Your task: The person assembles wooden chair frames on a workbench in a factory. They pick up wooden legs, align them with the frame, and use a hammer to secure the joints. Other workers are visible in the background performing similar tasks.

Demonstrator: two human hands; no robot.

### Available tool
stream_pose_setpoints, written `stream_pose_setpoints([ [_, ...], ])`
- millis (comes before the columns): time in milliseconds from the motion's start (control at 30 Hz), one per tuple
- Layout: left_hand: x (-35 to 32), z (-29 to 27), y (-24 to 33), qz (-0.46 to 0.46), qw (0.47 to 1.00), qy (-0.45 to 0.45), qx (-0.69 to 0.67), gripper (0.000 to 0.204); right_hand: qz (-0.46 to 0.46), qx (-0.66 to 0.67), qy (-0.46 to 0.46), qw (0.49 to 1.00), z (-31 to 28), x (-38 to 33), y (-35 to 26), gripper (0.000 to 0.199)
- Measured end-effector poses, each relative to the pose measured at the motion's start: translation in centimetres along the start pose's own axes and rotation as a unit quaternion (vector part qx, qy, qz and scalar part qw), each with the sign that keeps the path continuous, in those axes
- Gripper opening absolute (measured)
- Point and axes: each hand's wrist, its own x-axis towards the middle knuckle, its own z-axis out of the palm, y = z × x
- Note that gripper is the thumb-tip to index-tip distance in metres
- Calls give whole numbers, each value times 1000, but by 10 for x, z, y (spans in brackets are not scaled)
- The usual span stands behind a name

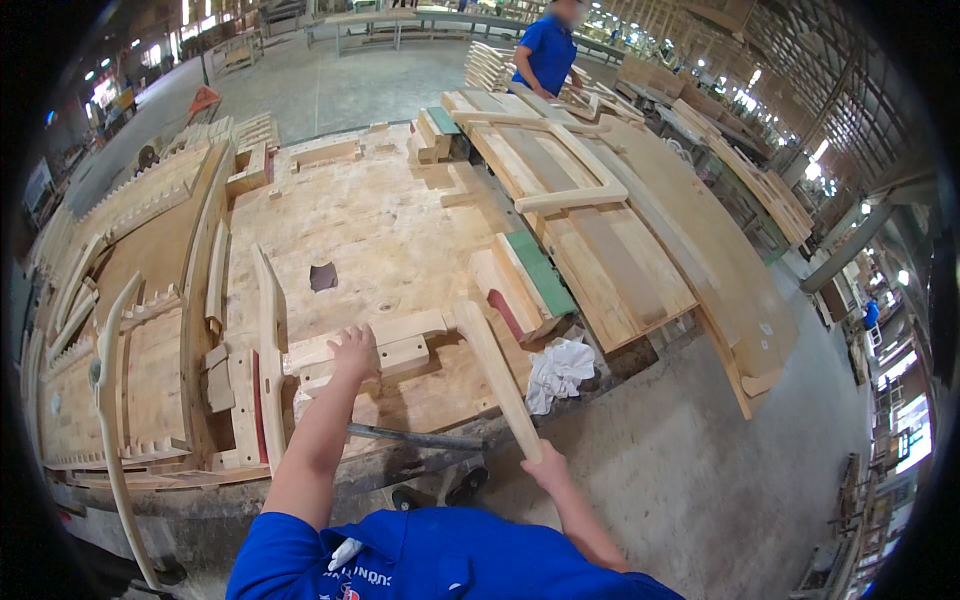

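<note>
A pale wooden rail [405, 330] lies crosswise on the workbench, with a shaped wooden leg [268, 330] at its left end and a second wooden leg [498, 375] at its right end. My left hand [355, 352] rests on the rail with its fingers spread. Around the near end of the right leg my right hand [545, 465] is closed. Just in front of the rail sits a shorter wooden block [405, 357] with dark holes. Whether the joints at the rail's ends are fully seated I cannot tell.
A grey metal bar [415, 437] crosses the bench's near edge. Right of the leg are a green-topped wooden block [538, 275] and a crumpled white cloth [560, 373]. Wooden panels [610, 255] carry a chair-like frame [590, 195]. A co-worker [548, 52] stands beyond. Notched wooden racks [150, 205] lie left.
</note>
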Motion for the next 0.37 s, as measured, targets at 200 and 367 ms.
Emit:
stream_pose_setpoints([
  [200,-1,-3,3,1,999,-15,43,121,5,156,-143,977,-17,6,2,59],
  [367,2,-9,10,-8,997,-44,71,126,6,179,-178,968,-21,16,12,66],
])
